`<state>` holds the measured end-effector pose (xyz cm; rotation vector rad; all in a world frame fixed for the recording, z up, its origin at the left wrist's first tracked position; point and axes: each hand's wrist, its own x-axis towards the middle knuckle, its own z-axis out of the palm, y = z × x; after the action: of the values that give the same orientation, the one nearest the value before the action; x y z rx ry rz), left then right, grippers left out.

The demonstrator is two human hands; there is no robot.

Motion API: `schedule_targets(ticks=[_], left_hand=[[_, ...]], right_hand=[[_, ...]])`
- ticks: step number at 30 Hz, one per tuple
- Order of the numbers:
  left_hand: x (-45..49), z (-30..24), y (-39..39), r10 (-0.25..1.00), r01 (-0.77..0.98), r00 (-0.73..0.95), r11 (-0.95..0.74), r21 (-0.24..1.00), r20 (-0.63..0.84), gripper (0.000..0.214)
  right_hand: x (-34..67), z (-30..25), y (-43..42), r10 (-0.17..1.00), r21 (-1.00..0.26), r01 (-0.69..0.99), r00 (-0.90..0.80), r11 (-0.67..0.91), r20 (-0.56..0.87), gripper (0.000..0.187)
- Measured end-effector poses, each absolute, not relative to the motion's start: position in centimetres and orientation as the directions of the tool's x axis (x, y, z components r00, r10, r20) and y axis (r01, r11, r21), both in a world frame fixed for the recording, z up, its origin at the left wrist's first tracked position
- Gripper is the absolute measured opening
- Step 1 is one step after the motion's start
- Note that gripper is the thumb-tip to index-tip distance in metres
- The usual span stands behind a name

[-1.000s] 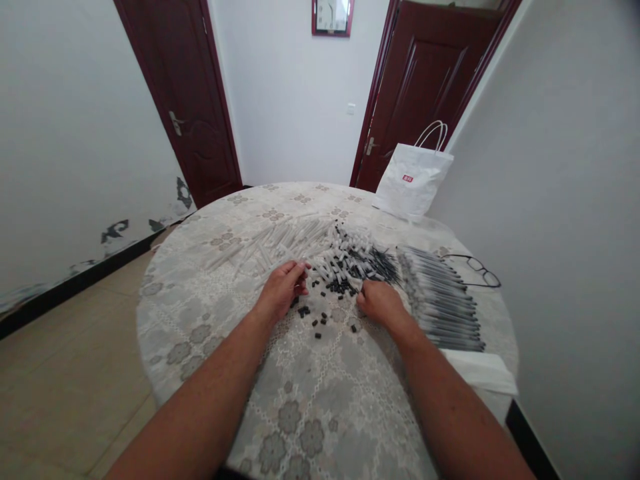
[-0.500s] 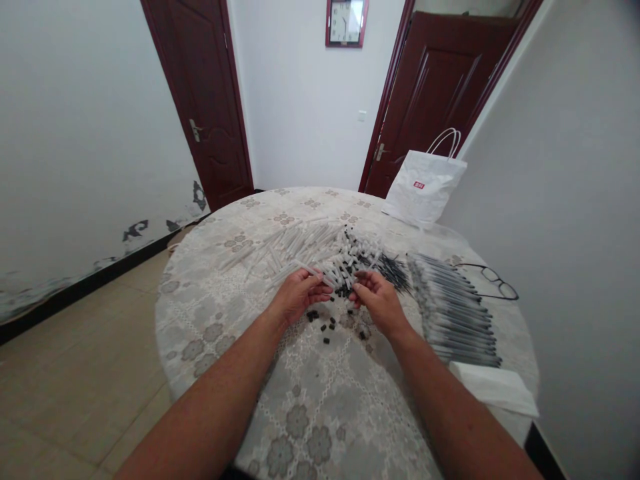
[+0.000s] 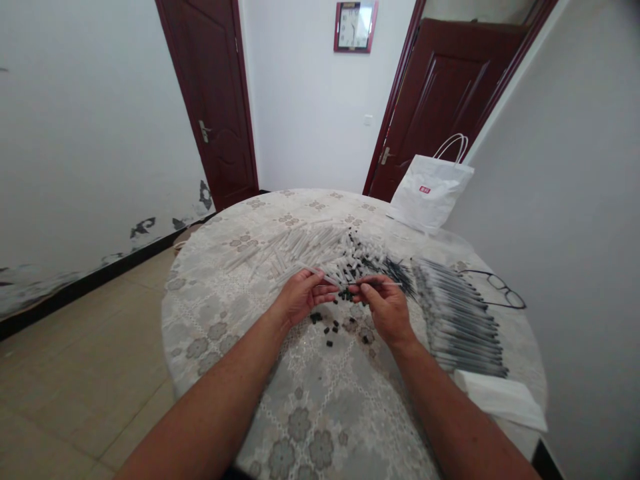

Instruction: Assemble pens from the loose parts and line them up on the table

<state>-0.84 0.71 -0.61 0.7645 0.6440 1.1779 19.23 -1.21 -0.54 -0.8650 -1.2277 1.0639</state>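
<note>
My left hand (image 3: pixel 306 297) pinches a clear pen barrel (image 3: pixel 327 277) between thumb and fingertips, its end pointing right. Facing it, my right hand (image 3: pixel 386 305) is closed on a thin pen refill (image 3: pixel 394 284), dark with a pale end sticking out to the right. The refill's left tip is close to the barrel; whether it is inside I cannot tell. Behind my hands lie loose clear barrels (image 3: pixel 300 245), small white plugs (image 3: pixel 373 250) and a bundle of dark refills (image 3: pixel 399 272). Several short black caps (image 3: pixel 329 343) are scattered in front of my fingers.
A row of pens (image 3: pixel 465 320) lies to the right of my right hand, with eyeglasses (image 3: pixel 493 290) beyond. A folded white packet (image 3: pixel 500 400) rests near my right forearm. On the far right stands a white paper bag (image 3: pixel 430 193). A patterned cloth (image 3: pixel 310 400) covers the round table.
A refill now shows clearly in my right hand, held level near the barrel's end. My left hand keeps its barrel. The view has shifted slightly.
</note>
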Motion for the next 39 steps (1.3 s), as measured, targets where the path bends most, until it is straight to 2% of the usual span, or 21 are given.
schedule_targets(ticks=[6,10,12,15,19,22,28,33,35,36,37,39], left_hand=[[-0.7,-0.4,0.4,0.955,-0.577,0.292,0.21,0.789,-0.041,0.023],[-0.6,-0.3,0.4,0.957,-0.599,0.287,0.218,0.771,-0.047,0.024],[-0.5,-0.3,0.4,0.96,-0.597,0.277,0.209,0.774,-0.046,0.024],[-0.5,-0.4,0.5,0.967,-0.6,0.252,0.183,0.779,-0.033,0.024],[-0.3,-0.5,0.6,0.974,-0.602,0.226,0.153,0.783,-0.017,0.026],[0.2,-0.7,0.1,0.951,-0.577,0.308,0.205,0.791,-0.023,0.029],[2.0,-1.5,-1.7,0.803,-0.394,0.593,0.354,0.848,-0.06,0.037],[2.0,-1.3,-1.7,0.808,-0.436,0.583,0.401,0.806,-0.086,0.037],[1.5,-1.1,-1.2,0.851,-0.508,0.518,0.389,0.769,-0.088,0.029],[1.3,-1.0,-0.9,0.877,-0.548,0.472,0.371,0.75,-0.09,0.025],[1.0,-0.9,-0.6,0.905,-0.589,0.414,0.347,0.73,-0.096,0.021],[0.5,-0.8,0.1,0.944,-0.658,0.3,0.31,0.687,-0.138,0.016]], right_hand=[[18.7,-0.6,-1.5,0.943,-0.938,-0.114,-0.029,0.327,0.332,0.018],[18.6,-0.9,-1.7,0.91,-0.911,0.034,-0.076,0.412,0.408,0.015],[18.7,-1.0,-1.9,0.908,-0.91,0.07,-0.131,0.408,0.397,0.019],[18.9,-1.2,-2.0,0.926,-0.94,-0.04,-0.166,0.338,0.34,0.03],[19.2,-1.7,-1.4,0.959,-0.946,-0.182,-0.042,0.269,0.281,0.038],[19.1,-2.2,-1.1,0.974,-0.966,-0.137,-0.023,0.22,0.226,0.046],[18.0,-2.9,-1.9,0.962,-0.974,-0.006,-0.157,0.227,0.225,0.054],[18.4,-2.7,-1.6,0.967,-0.974,-0.023,-0.116,0.225,0.226,0.055],[19.3,-1.8,-1.2,0.97,-0.965,0.096,-0.055,0.243,0.238,0.05],[19.9,-1.3,-1.1,0.967,-0.942,0.217,-0.043,0.255,0.252,0.045],[20.6,-0.7,-0.9,0.961,-0.889,0.369,-0.052,0.272,0.272,0.039],[22.0,0.5,-0.8,0.942,-0.678,0.659,-0.163,0.326,0.294,0.026]])
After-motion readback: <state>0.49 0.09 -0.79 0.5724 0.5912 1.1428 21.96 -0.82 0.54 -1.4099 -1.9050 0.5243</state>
